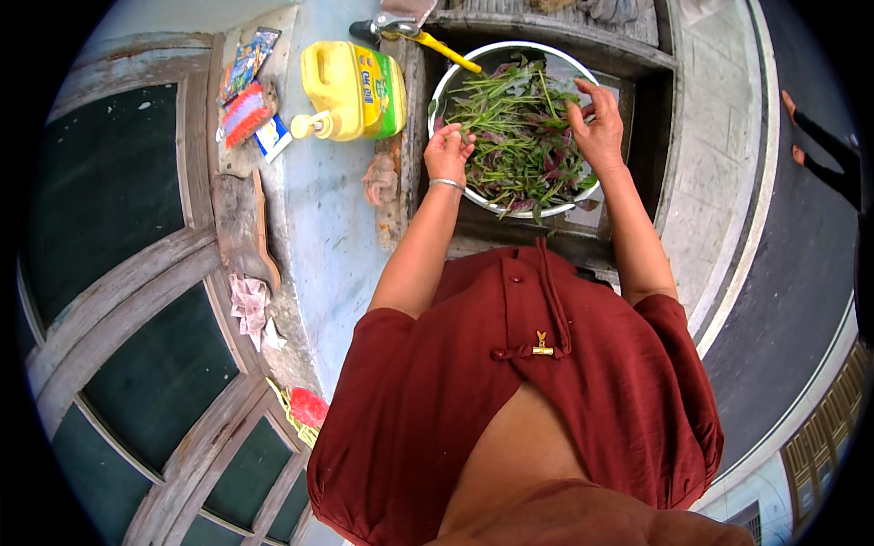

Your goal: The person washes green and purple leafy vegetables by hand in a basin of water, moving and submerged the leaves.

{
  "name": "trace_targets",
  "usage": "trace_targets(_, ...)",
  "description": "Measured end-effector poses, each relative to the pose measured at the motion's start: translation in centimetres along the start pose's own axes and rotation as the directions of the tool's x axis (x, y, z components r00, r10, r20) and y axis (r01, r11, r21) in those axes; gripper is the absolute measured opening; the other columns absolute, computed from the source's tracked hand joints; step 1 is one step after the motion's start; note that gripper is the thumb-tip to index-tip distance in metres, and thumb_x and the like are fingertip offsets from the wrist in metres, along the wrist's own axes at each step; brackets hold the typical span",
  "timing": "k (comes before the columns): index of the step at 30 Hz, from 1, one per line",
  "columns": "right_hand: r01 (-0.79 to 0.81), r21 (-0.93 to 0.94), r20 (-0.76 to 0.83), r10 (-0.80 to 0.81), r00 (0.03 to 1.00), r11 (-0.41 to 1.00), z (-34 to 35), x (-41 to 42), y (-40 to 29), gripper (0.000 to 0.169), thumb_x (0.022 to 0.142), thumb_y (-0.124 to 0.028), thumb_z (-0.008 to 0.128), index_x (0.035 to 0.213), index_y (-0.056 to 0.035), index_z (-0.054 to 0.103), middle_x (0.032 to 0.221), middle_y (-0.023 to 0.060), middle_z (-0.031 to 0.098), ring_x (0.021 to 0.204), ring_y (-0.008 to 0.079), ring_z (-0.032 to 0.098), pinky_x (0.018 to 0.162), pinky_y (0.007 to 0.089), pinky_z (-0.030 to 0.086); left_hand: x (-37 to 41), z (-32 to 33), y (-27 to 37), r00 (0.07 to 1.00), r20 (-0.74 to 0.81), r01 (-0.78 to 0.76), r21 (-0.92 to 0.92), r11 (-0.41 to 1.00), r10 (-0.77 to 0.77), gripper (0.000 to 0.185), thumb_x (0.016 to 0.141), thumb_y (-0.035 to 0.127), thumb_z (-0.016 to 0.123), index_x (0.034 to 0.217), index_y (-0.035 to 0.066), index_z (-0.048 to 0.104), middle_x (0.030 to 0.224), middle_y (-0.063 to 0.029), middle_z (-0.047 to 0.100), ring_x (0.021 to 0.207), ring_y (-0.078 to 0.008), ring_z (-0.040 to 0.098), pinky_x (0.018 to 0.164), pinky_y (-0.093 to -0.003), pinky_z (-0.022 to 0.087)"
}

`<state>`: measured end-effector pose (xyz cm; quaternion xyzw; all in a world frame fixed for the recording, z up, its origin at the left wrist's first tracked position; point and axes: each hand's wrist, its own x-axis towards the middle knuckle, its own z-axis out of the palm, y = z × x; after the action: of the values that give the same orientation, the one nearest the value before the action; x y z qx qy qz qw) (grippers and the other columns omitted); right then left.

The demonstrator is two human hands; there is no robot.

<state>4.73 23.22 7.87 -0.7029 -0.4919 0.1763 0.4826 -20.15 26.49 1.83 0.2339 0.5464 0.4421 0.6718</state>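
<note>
A round white-rimmed basin (434, 89) stands in a dark stone sink, holding water and a heap of leafy greens (522, 136) with green stems and purple-tinged leaves, likely red amaranth. At its left rim, my left hand (448, 155) pinches a small greenish piece of leaf or stem between thumb and fingers. Over the right side of the heap hovers my right hand (599, 130), thumb and fingers apart, with nothing visible in it. From the upper left, a yellow hose or spout (447, 53) at the metal tap (396, 24) reaches into the basin.
The sink's stone wall (662, 136) surrounds the basin. On the ledge to the left are a yellow pump-top detergent jug (334, 89), a scrub brush (246, 116), and a pink cloth (249, 304). Another person's legs (819, 147) show on the road (771, 273) at right.
</note>
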Motion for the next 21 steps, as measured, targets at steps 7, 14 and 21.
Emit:
trace_targets(7, 0.229, -0.183, 0.496, -0.111, 0.861, 0.956, 4.4, -5.7, 0.6, 0.017, 0.08, -0.014, 0.062, 0.097, -0.0128, 0.062, 0.099, 0.0069, 0.057, 0.078, 0.0286, 0.062, 0.065, 0.0403, 0.051, 0.0, -0.3, -1.7, 0.994, 0.049, 0.091, 0.167, 0.982, -0.1, 0.024, 0.089, 0.0, 0.05, 0.113, 0.002, 0.054, 0.09, -0.0083, 0.062, 0.079, -0.0163, 0.064, 0.063, -0.0232, 0.053)
trace_targets(14, 0.237, -0.423, 0.601, 0.075, 0.796, 0.875, 7.2, -6.1, 2.4, 0.013, 0.08, -0.019, 0.061, 0.089, -0.0099, 0.059, 0.093, 0.0079, 0.056, 0.081, 0.0313, 0.061, 0.067, 0.0439, 0.051, 0.0, -0.9, -2.4, 0.997, 0.052, 0.026, 0.383, 0.924, -0.05, 0.028, 0.086, 0.002, 0.055, 0.114, 0.005, 0.055, 0.097, -0.0107, 0.06, 0.074, -0.0119, 0.061, 0.062, -0.0218, 0.051)
trace_targets(21, 0.184, -0.138, 0.667, -0.047, 0.744, 0.973, 5.7, -4.8, 3.7, 0.01, 0.079, -0.012, 0.06, 0.086, -0.0057, 0.059, 0.087, 0.0134, 0.059, 0.08, 0.0322, 0.062, 0.068, 0.0413, 0.049, -0.9, -0.7, -1.6, 0.93, 0.276, -0.365, 0.78, 0.509, 0.242, 0.047, 0.078, 0.002, 0.062, 0.122, 0.012, 0.052, 0.096, -0.0116, 0.056, 0.074, -0.0175, 0.062, 0.069, -0.0306, 0.051)
